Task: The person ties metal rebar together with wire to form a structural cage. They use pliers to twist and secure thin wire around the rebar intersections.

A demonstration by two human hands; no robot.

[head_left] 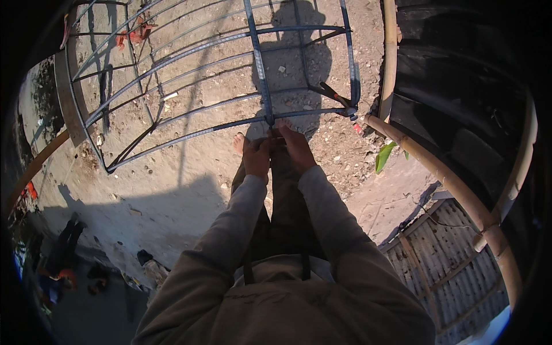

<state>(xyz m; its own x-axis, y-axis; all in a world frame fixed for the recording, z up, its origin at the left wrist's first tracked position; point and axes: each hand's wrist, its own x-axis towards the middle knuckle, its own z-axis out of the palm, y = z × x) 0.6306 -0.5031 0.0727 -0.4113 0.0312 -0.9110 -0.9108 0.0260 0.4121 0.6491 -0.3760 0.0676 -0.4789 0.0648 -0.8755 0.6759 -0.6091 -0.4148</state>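
A cage of steel reinforcing bars (210, 127) stretches across the far side, its nearest long bar just beyond my hands. A cross bar (259, 63) meets that long bar right in front of my fingertips. My left hand (257, 157) and my right hand (295, 148) are close together at this joint, with fingers curled and pinched. What they hold is too small and partly hidden to make out. To the right, a pair of pincers (335, 95) with dark and orange handles rests at the cage's corner.
Bamboo poles (437, 167) run along the right, beside dark sheeting (454, 75). A slatted panel (443, 253) lies at lower right. Green leaves (384, 156) sit by the pole. Red-orange scraps (137, 33) lie at far left. A flat board (72, 103) stands at the cage's left end.
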